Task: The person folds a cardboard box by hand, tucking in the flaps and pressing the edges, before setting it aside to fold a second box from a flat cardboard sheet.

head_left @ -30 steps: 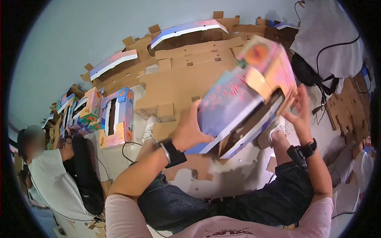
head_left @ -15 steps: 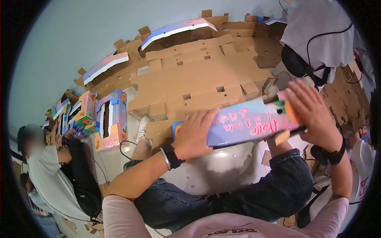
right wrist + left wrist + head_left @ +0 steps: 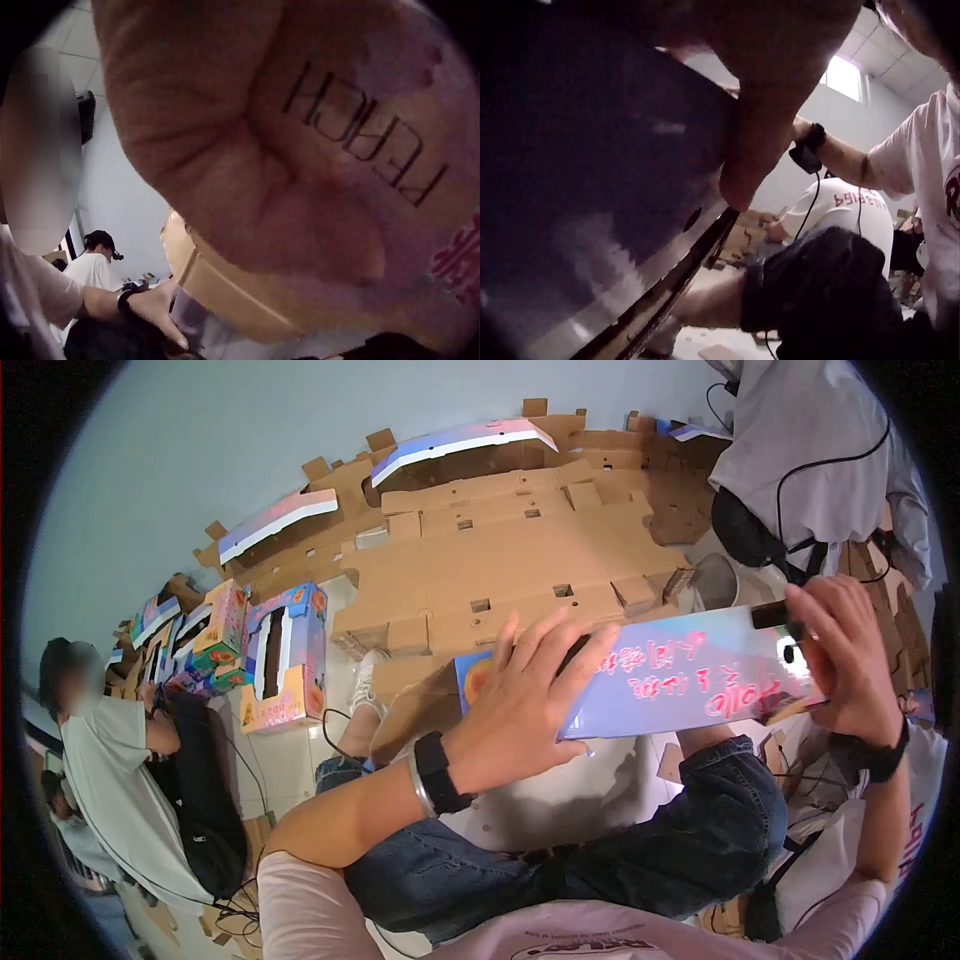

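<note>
Gripped the peach carton (image 3: 680, 675) above the floor (image 3: 560, 800), long axis sideways, with fingers of the left hand (image 3: 525, 700) across its left part and of the right hand (image 3: 855, 665) around its right end.

A person (image 3: 115, 790) near a pale wall (image 3: 230, 450)
White shirt, dark cap (image 3: 68, 658) at left; at right, a black cable (image 3: 840, 459) crosses grey fabric (image 3: 815, 420).
</note>
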Demonstrator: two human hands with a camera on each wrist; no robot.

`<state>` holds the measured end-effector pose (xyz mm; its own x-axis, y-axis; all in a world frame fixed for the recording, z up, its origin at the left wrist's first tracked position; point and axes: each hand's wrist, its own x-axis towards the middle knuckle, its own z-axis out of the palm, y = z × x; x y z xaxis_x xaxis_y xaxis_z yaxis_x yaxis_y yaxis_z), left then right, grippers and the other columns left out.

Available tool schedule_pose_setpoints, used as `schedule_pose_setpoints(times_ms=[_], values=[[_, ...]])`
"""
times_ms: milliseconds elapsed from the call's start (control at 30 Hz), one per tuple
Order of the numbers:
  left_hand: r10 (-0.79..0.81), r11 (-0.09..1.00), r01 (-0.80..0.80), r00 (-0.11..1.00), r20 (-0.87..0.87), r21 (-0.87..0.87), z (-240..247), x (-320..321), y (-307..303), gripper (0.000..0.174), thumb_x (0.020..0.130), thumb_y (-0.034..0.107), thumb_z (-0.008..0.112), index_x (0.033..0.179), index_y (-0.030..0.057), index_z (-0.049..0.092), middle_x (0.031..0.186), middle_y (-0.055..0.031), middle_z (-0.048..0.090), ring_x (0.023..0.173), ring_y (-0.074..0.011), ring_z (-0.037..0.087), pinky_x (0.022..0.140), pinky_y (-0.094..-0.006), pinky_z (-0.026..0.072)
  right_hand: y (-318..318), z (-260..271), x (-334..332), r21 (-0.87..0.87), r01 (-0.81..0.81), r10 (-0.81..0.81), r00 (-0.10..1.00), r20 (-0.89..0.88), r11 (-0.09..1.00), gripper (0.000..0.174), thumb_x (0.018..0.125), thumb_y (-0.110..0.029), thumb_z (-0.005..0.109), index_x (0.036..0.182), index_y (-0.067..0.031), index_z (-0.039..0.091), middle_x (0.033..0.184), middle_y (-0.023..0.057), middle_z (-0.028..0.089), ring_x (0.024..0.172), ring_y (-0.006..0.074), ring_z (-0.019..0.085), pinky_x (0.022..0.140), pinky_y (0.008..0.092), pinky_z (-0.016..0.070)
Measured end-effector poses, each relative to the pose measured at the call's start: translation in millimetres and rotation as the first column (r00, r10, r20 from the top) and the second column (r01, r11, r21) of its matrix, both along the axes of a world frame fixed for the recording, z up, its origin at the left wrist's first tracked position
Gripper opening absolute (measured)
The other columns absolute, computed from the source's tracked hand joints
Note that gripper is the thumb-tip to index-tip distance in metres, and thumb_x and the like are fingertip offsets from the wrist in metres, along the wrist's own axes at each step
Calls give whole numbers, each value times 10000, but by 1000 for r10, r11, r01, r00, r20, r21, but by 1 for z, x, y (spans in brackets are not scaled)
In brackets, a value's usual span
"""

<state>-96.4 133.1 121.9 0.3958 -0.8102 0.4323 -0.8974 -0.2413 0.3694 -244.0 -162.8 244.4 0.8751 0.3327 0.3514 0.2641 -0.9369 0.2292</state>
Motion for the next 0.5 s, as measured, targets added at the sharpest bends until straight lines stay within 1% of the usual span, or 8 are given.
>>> schedule_pose_setpoints(times_ms=[100, 167, 200, 233, 333, 400, 433, 500], values=[[7, 999, -9, 998, 65, 32, 20, -6, 9, 1084, 548, 245, 865, 1478, 137, 319, 1443, -174, 345, 1363, -401, 285, 1094, -649, 174, -2, 33, -18, -112, 61, -60, 998, 11, 992, 808, 518, -88, 698, 1302, -12, 517, 1120, 191, 543, 1065, 388, 528, 930, 426, 391], [64, 984, -102, 968, 244, 146, 33, -9, 14, 1096, 540, 270, 872, 1484, 189, 320, 1521, -186, 245, 1414, -418, 190, 1088, -673, 124, -18, 49, -31, -29, 79, -80, 996, -31, 996, 927, 461, -117, 728, 1350, -13, 487, 1225, 197, 519, 1170, 384, 498, 1005, 381, 360], [63, 985, -100, 968, 244, 143, 40, -11, 17, 1096, 540, 270, 872, 1484, 189, 320, 1521, -186, 245, 1414, -418, 190, 1088, -673, 124, -31, 46, -40, 284, 135, -122, 991, -63, 949, 1058, 389, -135, 744, 1402, -33, 452, 1327, 184, 475, 1298, 359, 426, 1102, 361, 290], [104, 983, -138, 962, 253, 120, 46, -12, 20, 1100, 538, 265, 873, 1485, 200, 318, 1541, -194, 195, 1427, -424, 149, 1087, -678, 103, -40, 46, -45, 166, 218, -227, 973, 38, 962, 1111, 378, -136, 736, 1437, -55, 412, 1427, 170, 417, 1387, 293, 340, 1166, 364, 221], [202, 976, -216, 939, 279, 20, 54, -6, 31, 1108, 536, 256, 875, 1489, 205, 313, 1566, -210, 122, 1444, -436, 88, 1093, -672, 76, -78, 50, -54, 334, 198, -239, 967, 85, 921, 1133, 379, -119, 717, 1459, -73, 378, 1487, 153, 372, 1417, 242, 296, 1191, 388, 188], [309, 951, -290, 908, 283, -106, 55, 0, 35, 1103, 593, 200, 859, 1516, 233, 257, 1569, -198, 118, 1442, -432, 95, 1083, -682, 104, -87, 30, -47, 567, 221, -326, 941, 89, 793, 1247, 312, -292, 750, 1478, -114, 347, 1508, 138, 339, 1377, 324, 354, 1177, 419, 242], [311, 950, -292, 907, 284, -106, 53, 5, 36, 1103, 593, 200, 859, 1516, 233, 257, 1569, -198, 118, 1442, -432, 95, 1083, -682, 104, -77, 16, -36, 721, 229, -388, 920, 60, 654, 1249, 305, -243, 734, 1481, -99, 339, 1482, 110, 391, 1355, 274, 397, 1166, 376, 262], [347, 933, -317, 917, 195, -171, 43, 16, 38, 1089, 611, 191, 851, 1519, 192, 249, 1566, -209, 114, 1437, -452, 94, 1100, -659, 107, -79, -20, -17, 852, 143, -313, 949, 25, 503, 1203, 347, -237, 749, 1472, -77, 354, 1438, 113, 439, 1318, 253, 439, 1120, 361, 336]])
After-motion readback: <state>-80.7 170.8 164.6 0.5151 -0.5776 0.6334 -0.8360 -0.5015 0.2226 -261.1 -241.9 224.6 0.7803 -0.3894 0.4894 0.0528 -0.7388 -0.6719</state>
